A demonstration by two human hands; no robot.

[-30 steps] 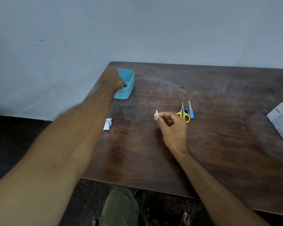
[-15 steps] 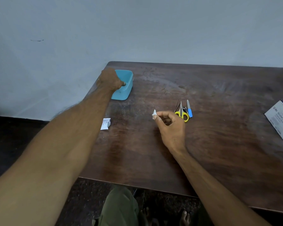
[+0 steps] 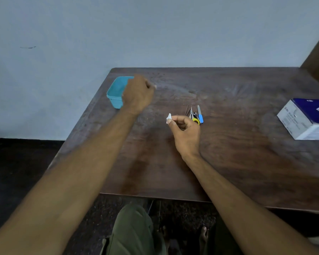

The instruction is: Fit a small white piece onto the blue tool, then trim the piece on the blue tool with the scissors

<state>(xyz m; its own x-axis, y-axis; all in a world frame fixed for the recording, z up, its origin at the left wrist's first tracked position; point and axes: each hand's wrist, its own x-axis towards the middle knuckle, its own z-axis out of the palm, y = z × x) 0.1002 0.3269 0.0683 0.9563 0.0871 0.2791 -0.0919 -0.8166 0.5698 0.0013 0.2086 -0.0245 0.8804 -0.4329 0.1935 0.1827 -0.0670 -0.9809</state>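
Note:
My right hand [image 3: 187,134] hovers over the middle of the dark wooden table [image 3: 228,162] and pinches a small white scrap [image 3: 169,117] between thumb and forefinger. My left hand [image 3: 137,93] is raised with its fingers curled, just right of a turquoise plastic tub [image 3: 114,92] near the table's far left corner. A small pale bit [image 3: 155,86] shows at its fingertips, too blurred to name. Close behind my right hand lies a cluster of small tools [image 3: 195,114]: yellow-handled scissors, a blue-handled file and thin metal pieces.
A white and dark-blue carton [image 3: 306,119] sits at the right edge of the table. A plain wall stands behind the table, and the floor drops away on the left. My knees and bare feet show under the near edge.
My left hand has come up out of the turquoise tub and moved right, its fingers curled. My right hand still pinches the white scrap in the same place. My left forearm now hides the small white packet.

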